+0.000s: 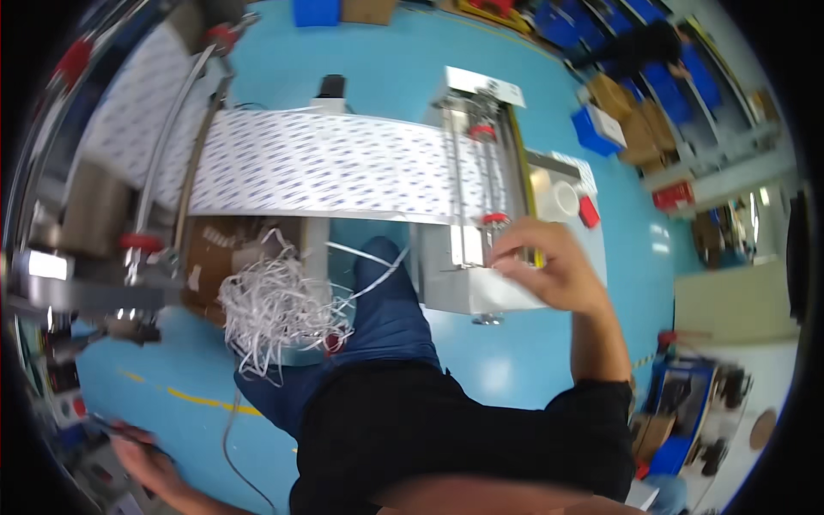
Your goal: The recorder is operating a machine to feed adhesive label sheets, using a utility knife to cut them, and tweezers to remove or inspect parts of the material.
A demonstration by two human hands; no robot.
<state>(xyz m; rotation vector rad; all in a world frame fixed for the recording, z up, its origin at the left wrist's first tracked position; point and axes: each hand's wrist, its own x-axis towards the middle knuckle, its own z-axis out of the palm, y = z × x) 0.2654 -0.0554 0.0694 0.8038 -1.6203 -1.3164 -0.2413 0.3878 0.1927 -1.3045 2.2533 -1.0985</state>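
Right hand (554, 270) at left-right printed sheet (343, 167)

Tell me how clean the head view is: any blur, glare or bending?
Head view: right hand slightly motion-blurred at the metal machine; left hand smeared near the rim; glare patches on the blue floor; the printed sheet bows from fisheye.

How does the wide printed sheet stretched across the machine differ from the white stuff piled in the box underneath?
The printed sheet is one flat, wide band, pulled taut over the machine; the pile of strips is thin, tangled and spills loosely over its box. The sheet bears a repeating blue pattern; the strips look mostly plain white. Both appear to be paper-like material. The right hand touches neither.
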